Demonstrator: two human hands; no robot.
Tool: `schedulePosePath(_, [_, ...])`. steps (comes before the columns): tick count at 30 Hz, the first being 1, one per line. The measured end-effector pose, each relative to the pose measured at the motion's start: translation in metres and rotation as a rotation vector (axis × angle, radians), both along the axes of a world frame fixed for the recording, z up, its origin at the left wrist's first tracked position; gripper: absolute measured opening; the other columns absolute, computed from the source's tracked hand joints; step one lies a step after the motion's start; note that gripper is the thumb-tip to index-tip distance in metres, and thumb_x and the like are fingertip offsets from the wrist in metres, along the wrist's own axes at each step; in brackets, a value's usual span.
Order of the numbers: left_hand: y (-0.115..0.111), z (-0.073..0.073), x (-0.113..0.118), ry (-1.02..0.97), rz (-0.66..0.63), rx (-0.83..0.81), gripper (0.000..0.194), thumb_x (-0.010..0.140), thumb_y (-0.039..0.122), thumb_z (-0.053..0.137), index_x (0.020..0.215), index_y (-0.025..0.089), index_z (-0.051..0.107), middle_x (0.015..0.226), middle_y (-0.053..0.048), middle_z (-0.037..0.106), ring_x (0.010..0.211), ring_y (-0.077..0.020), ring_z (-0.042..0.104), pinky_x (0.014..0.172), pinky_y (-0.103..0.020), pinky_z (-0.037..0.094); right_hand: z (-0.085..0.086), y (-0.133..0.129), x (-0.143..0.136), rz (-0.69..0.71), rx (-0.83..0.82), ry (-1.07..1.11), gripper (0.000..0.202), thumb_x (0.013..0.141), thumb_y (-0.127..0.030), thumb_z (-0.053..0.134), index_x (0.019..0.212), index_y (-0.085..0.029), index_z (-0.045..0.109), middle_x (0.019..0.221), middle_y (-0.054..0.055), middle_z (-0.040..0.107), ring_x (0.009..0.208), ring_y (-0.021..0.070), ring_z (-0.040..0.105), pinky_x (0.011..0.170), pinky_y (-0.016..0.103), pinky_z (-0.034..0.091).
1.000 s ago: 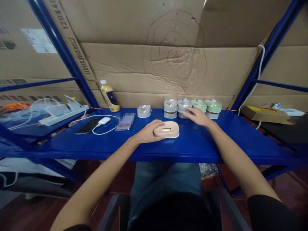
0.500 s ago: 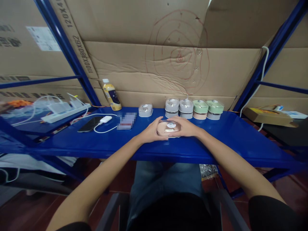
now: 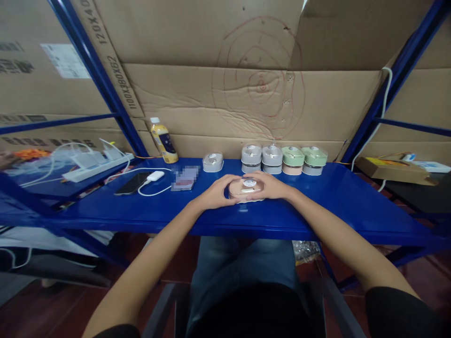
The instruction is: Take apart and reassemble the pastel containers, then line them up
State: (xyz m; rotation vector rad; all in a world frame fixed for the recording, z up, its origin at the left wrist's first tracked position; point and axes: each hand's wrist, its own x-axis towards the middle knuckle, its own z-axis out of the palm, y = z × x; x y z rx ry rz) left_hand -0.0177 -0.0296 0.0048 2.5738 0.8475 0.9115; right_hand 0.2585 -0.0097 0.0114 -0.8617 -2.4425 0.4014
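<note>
A pink lunch box (image 3: 243, 189) with a clear lid, a round sticker and a small white piece on top rests on the blue table. My left hand (image 3: 217, 191) curves round its left side, fingertips at the back edge and thumb at the front, with a small gap beside the palm. On the right side, my right hand (image 3: 270, 186) is wrapped against the box, fingers over its back corner. Behind it stand stacked grey boxes (image 3: 251, 157) and green-topped boxes (image 3: 293, 157) of the same shape. A single grey box (image 3: 213, 162) sits to the left.
On the blue table (image 3: 282, 218) at left lie a phone (image 3: 134, 183), a white charger (image 3: 155, 176) with its cable and a blurred-out item (image 3: 185, 178). A yellow bottle (image 3: 164, 141) stands behind them. Further left is a power strip (image 3: 93, 166). Cardboard (image 3: 176, 94) backs the table.
My left hand has shifted slightly left and loosened round the pink lunch box, opening a gap at the palm. The right hand and the box have hardly moved.
</note>
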Motion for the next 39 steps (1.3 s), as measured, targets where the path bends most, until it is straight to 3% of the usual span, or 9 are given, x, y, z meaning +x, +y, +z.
schedulePosePath(7, [0.002,0.0,-0.001,0.017,-0.001,0.005,0.073,0.079,0.049,0.086,0.143,0.024,0.06,0.145,-0.013,0.065,0.135,-0.0348,0.061,0.118,-0.057,0.047,-0.002,0.006,0.006,0.009,-0.106,0.04,0.083,0.078,-0.058,0.087,0.152,-0.032,0.058,0.146,0.011,0.062,0.137,0.0337,0.059,0.121,0.057,0.043])
schedulePosePath(29, [0.003,0.002,-0.002,0.033,-0.009,0.019,0.071,0.082,0.048,0.085,0.145,0.025,0.062,0.14,-0.012,0.067,0.13,-0.0314,0.064,0.114,-0.05,0.048,-0.009,0.012,0.012,0.052,-0.087,0.003,0.097,0.076,-0.061,0.088,0.159,-0.029,0.05,0.154,0.013,0.056,0.144,0.0354,0.053,0.123,0.056,0.04])
schedulePosePath(32, [-0.002,0.005,-0.003,0.064,0.101,0.007,0.073,0.079,0.052,0.087,0.142,0.023,0.064,0.135,-0.012,0.068,0.127,-0.0334,0.064,0.114,-0.05,0.048,-0.011,0.013,0.013,-0.064,-0.052,0.01,0.102,0.073,-0.062,0.09,0.159,-0.025,0.049,0.154,0.016,0.055,0.142,0.0388,0.054,0.121,0.059,0.042])
schedulePosePath(34, [-0.009,0.007,-0.004,0.117,0.273,0.012,0.075,0.081,0.058,0.084,0.144,0.024,0.062,0.129,-0.013,0.067,0.123,-0.036,0.066,0.11,-0.052,0.051,-0.01,0.013,0.015,-0.171,-0.029,0.02,0.102,0.073,-0.061,0.09,0.158,-0.022,0.05,0.148,0.019,0.058,0.133,0.039,0.06,0.114,0.059,0.049])
schedulePosePath(37, [-0.023,0.01,-0.002,0.256,0.551,0.061,0.071,0.091,0.059,0.072,0.15,0.023,0.057,0.124,-0.017,0.063,0.116,-0.0402,0.068,0.1,-0.053,0.055,-0.006,0.012,0.02,-0.265,0.002,0.05,0.085,0.081,-0.057,0.085,0.151,-0.02,0.057,0.135,0.018,0.063,0.113,0.0327,0.069,0.101,0.053,0.058])
schedulePosePath(39, [-0.03,0.012,0.001,0.364,0.644,0.109,0.067,0.095,0.052,0.066,0.153,0.021,0.053,0.124,-0.019,0.06,0.114,-0.0418,0.068,0.095,-0.052,0.057,-0.002,0.011,0.022,-0.296,0.045,0.066,0.07,0.087,-0.054,0.08,0.144,-0.018,0.062,0.128,0.016,0.065,0.105,0.0291,0.07,0.097,0.05,0.059])
